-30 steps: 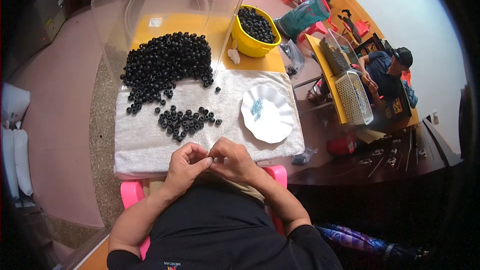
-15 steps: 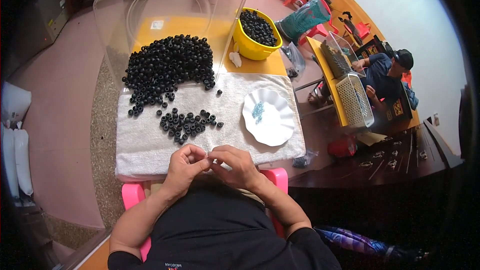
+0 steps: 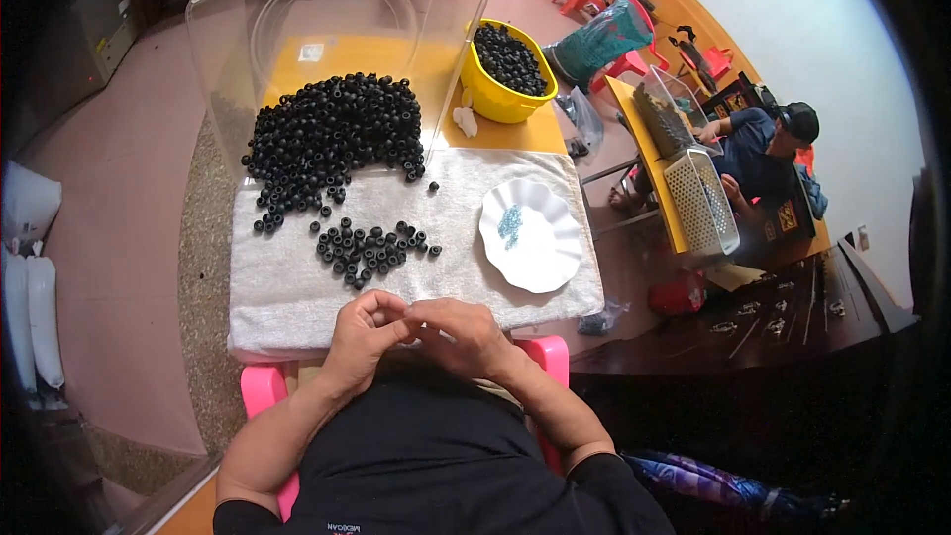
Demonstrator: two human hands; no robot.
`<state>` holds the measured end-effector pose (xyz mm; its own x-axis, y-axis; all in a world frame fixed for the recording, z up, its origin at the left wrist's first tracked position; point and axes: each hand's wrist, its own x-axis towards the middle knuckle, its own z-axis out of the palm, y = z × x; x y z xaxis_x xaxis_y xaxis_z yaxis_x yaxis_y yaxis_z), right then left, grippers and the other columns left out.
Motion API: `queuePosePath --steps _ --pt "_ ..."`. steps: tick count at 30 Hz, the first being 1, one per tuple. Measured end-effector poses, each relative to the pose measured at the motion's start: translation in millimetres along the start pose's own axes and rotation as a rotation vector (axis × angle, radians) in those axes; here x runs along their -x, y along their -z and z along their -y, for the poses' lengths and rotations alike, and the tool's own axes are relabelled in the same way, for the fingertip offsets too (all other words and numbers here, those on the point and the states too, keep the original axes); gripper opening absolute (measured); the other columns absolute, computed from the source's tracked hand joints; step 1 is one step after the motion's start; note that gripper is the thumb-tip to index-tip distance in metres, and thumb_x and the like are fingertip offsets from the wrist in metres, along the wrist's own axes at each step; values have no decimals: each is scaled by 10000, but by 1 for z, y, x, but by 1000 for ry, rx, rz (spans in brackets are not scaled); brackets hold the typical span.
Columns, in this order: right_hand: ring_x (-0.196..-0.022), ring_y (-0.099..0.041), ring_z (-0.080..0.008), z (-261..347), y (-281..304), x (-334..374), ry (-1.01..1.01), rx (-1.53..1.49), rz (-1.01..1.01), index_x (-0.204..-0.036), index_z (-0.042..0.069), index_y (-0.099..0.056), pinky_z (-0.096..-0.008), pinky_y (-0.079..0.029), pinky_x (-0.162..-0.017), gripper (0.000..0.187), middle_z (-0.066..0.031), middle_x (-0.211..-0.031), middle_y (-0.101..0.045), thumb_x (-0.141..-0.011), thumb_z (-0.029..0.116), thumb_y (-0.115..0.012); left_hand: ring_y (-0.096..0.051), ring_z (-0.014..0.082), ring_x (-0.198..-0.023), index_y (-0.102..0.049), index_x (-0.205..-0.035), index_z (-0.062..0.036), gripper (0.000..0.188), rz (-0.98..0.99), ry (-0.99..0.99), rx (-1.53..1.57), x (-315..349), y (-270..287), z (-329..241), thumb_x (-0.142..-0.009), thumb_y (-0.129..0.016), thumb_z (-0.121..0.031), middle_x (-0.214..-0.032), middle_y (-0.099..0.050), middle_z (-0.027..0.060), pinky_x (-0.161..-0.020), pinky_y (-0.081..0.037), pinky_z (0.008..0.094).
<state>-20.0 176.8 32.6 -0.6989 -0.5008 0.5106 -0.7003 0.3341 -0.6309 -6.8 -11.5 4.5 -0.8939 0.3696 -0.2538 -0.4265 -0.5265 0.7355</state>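
Observation:
At the front edge of a white towel [image 3: 282,302], my left hand [image 3: 367,334] and my right hand [image 3: 462,335] meet, fingers pinched together. Whatever sits between the fingertips is too small or hidden to make out. Just beyond them lies a loose group of black beads [image 3: 371,253], each round with a hole. A larger heap of black beads [image 3: 337,129] spills from a clear plastic bin [image 3: 213,69] onto the towel. To the right, a white scalloped plate [image 3: 550,258] carries a small patch of pale blue bits [image 3: 510,226].
A yellow tub [image 3: 495,104] full of black pieces stands behind the plate, beside a crumpled white tissue [image 3: 465,121]. Pink chair arms [image 3: 263,388] flank me. At the right another person [image 3: 763,154] works at a yellow table with a perforated white basket [image 3: 703,203].
My right hand has turned slightly, its fingers now folding over more of the pinch. My left hand stays nearly still. The beads and plate remain in place.

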Motion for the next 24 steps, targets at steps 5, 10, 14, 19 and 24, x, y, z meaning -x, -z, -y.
queuePosePath --steps 5,10,14,19,24 --pt "-778 -692 -256 4 11 -4 -152 -131 127 -1124 31 -621 -314 -551 -652 373 -165 -969 -686 -771 -52 -707 -654 130 -819 -570 -1043 -8 226 6 -2 -56 -2 1 1 -862 -697 -52 -932 -673 81 -723 -544 260" --pt "-818 -678 -306 5 3 2 -120 28 37 -1152 40 -591 -337 -561 -683 436 -150 -1031 -653 -743 -54 -712 -655 114 -789 -580 -1044 -17 216 -28 26 -40 0 -2 -4 -870 -699 -68 -909 -679 68 -668 -514 217" --pt "-823 -680 -307 2 2 0 -84 -25 -9 -1130 31 -593 -348 -564 -685 408 -146 -1019 -662 -747 -51 -709 -661 121 -796 -580 -1044 -12 222 -28 19 -31 0 -2 -2 -868 -703 -68 -919 -682 78 -682 -525 224" --pt "-747 -695 -254 0 4 -1 15 3 -4 -1100 27 -602 -314 -556 -617 393 -157 -991 -682 -734 -78 -698 -660 135 -809 -580 -1049 -2 230 -21 22 -17 -2 0 1 -863 -704 -58 -934 -681 89 -732 -550 260" --pt "-772 -692 -273 1 16 3 -97 12 -17 -1016 29 -636 -333 -552 -640 290 -140 -936 -692 -747 -64 -696 -658 142 -826 -607 -1033 -4 195 -46 17 -22 0 0 1 -864 -695 -46 -950 -686 91 -750 -553 274"
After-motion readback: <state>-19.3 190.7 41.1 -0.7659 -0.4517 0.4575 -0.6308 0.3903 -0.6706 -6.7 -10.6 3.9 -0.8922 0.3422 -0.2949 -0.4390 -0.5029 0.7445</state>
